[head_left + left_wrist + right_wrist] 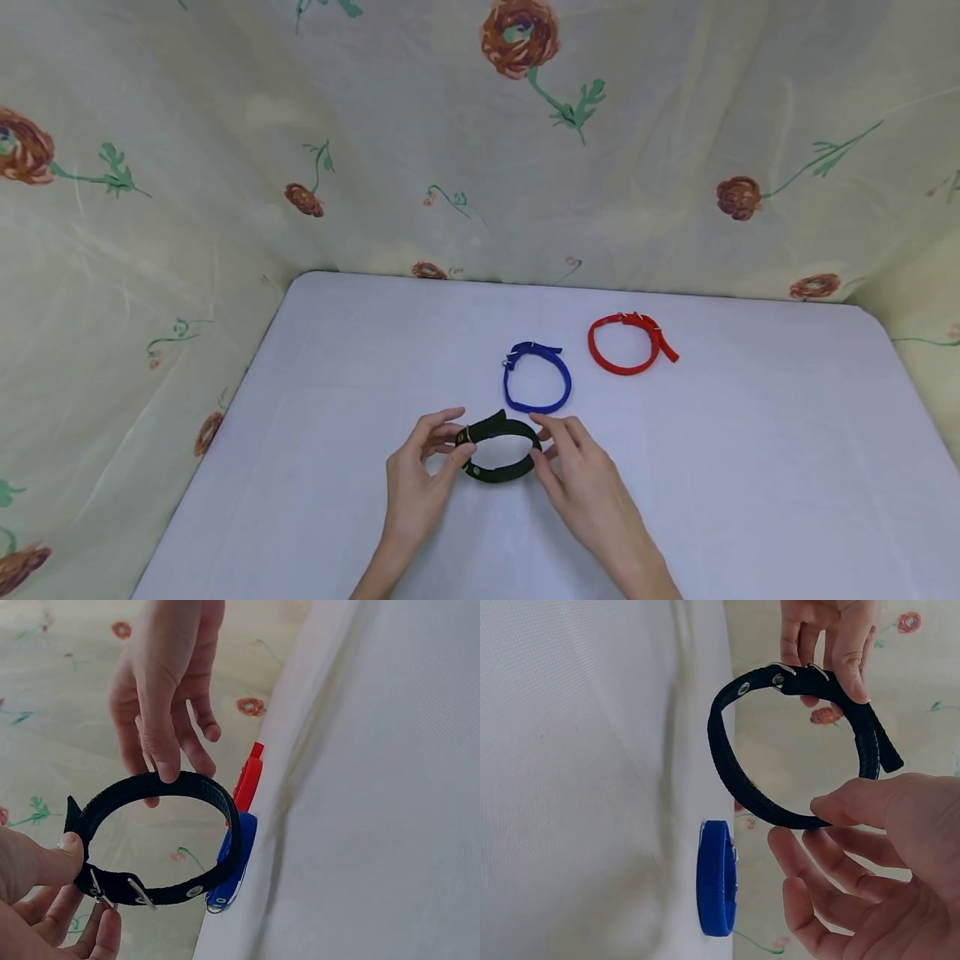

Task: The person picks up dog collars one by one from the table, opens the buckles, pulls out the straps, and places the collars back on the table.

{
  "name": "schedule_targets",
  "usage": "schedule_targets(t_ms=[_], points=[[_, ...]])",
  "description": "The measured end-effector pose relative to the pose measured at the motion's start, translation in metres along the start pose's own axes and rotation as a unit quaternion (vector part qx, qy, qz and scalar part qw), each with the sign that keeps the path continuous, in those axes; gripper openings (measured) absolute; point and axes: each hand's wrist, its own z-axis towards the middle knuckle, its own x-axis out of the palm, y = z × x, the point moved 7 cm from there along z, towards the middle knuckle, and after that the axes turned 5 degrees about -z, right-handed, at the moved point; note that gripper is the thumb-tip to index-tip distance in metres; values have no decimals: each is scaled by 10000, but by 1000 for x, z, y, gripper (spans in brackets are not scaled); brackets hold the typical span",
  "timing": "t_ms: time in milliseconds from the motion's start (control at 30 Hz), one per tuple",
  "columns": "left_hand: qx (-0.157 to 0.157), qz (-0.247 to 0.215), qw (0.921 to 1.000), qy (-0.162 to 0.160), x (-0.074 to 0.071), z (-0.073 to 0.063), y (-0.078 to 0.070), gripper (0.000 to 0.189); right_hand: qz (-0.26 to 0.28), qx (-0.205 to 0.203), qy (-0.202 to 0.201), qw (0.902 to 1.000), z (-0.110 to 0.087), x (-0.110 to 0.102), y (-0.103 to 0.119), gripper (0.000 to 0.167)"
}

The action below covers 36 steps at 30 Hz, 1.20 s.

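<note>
Between both hands a black buckled collar (502,476) is held up as a loop, above the white table. My left hand (422,479) pinches it at the buckle side, thumb on the near face and fingers behind. The opposite side of the loop is pinched between the thumb and fingers of my right hand (588,479). In the left wrist view the collar (232,825) shows its metal buckle (101,889) and an eyelet. Its pointed strap end (889,754) sticks out from the loop in the right wrist view.
Just beyond the hands lies a blue collar (566,387), closed in a ring. A red collar (592,346) lies farther back to the right, its strap end pointing outward. Flower-patterned cloth (420,108) hangs behind the white table (750,467) and along its sides.
</note>
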Motion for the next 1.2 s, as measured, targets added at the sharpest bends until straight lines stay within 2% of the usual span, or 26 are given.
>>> schedule_targets(t_ms=[133,333,633,733,900,967,1100,1200], points=[[144,-53,9999,-3,0,-1,-2,41,-161,43,-1,9999,-1,-1,-1,46],[276,-69,9995,105,0,-2,-8,42,-110,-10,-108,9999,-1,-5,-1,60],[296,114,9993,198,0,-5,-10,41,392,47,323,9987,-3,1,0,72],[329,273,9988,248,1,-6,-11,40,537,-96,344,9979,-4,2,3,70],[533,580,9962,385,6,-7,-16,36,469,-422,349,9974,-4,4,9,56],[676,676,9944,460,9,-8,-18,34,505,-481,231,9973,-5,3,11,57],[848,798,9915,572,14,-9,-21,31,727,-527,-262,9956,-5,-5,11,62],[823,864,9911,588,15,-9,-22,30,815,-699,-465,9931,-4,-10,11,53]])
